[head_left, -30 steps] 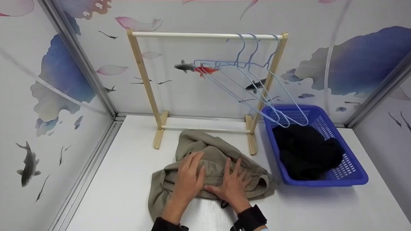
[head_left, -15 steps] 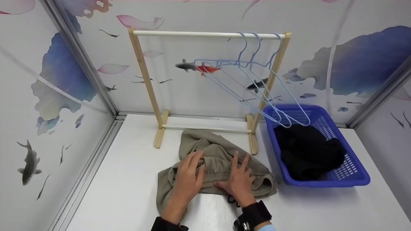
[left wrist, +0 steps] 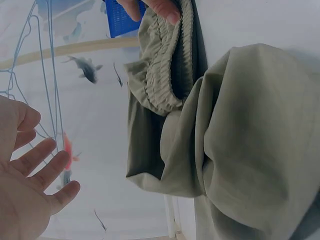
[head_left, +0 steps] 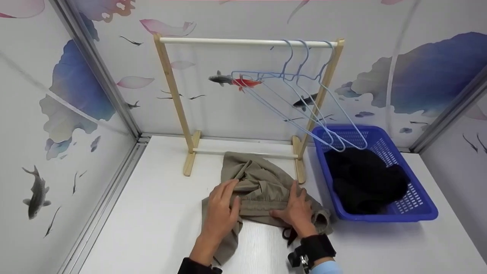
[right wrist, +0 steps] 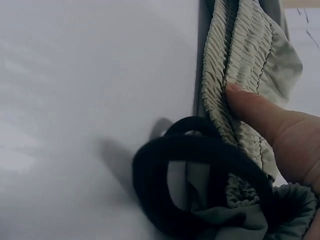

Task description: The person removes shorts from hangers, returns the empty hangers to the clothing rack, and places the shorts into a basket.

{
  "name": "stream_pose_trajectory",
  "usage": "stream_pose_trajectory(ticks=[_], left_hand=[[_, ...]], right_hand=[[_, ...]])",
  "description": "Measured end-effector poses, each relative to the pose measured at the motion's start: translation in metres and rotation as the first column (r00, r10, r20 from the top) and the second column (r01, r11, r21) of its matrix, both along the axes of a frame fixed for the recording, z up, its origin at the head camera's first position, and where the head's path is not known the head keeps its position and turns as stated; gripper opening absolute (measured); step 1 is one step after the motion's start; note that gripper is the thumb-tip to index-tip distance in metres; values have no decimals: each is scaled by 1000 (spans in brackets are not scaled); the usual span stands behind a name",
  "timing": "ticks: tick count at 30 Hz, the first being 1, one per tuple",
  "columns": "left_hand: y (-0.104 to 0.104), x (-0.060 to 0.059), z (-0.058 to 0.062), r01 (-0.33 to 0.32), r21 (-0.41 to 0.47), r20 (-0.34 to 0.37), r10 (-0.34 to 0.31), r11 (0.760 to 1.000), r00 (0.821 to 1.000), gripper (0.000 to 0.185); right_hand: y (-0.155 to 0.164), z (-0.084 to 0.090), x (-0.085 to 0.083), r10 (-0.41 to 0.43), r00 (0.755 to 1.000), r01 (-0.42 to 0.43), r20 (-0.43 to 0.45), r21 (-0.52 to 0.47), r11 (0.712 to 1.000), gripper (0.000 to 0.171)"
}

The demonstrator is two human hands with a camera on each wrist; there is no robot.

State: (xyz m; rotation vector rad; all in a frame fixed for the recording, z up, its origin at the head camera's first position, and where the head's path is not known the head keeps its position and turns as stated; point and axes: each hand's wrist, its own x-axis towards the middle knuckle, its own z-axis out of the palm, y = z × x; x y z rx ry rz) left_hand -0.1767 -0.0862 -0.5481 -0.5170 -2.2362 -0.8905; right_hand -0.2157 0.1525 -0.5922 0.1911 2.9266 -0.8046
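Note:
Khaki elastic-waist trousers lie crumpled on the white table, with the gathered waistband facing me and a black cord loop hanging from it. My right hand rests on the right part, fingers spread, thumb pressing the waistband. A gathered cuff sticks out beside that hand. Over the left part is my left hand; in the left wrist view its fingers are spread and apart from the cloth.
Behind the trousers stands a wooden rack with a white rail. Three blue hangers hang at its right end. A blue plastic basket with a black garment stands to the right. Patterned panels enclose the table.
My right hand has moved right along the waistband. The trousers have shifted right, their left part drawn in, and the waistband lies straighter. My left hand has stayed nearly in place.

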Motion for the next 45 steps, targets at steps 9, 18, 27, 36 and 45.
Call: stream_pose_trajectory(ticks=[9, 18, 27, 36, 45], left_hand=[[0, 2, 1, -10, -19, 24, 11, 1000, 1000, 42], [1, 5, -1, -2, 0, 28, 2, 1000, 1000, 42], [2, 7, -3, 4, 3, 47, -4, 1000, 999, 44], [3, 8, -2, 4, -2, 62, -4, 1000, 998, 42], [7, 10, 0, 11, 13, 94, -12, 1000, 996, 45]], right_hand=[[11, 3, 1, 26, 999, -28, -41, -55, 998, 105], [21, -2, 5, 45, 993, -48, -105, -24, 999, 67], [26, -8, 16, 29, 951, -35, -309, -14, 999, 31], [31, -4, 30, -38, 863, -22, -504, -113, 993, 31], [38, 10, 37, -146, 783, -8, -605, -244, 970, 30]])
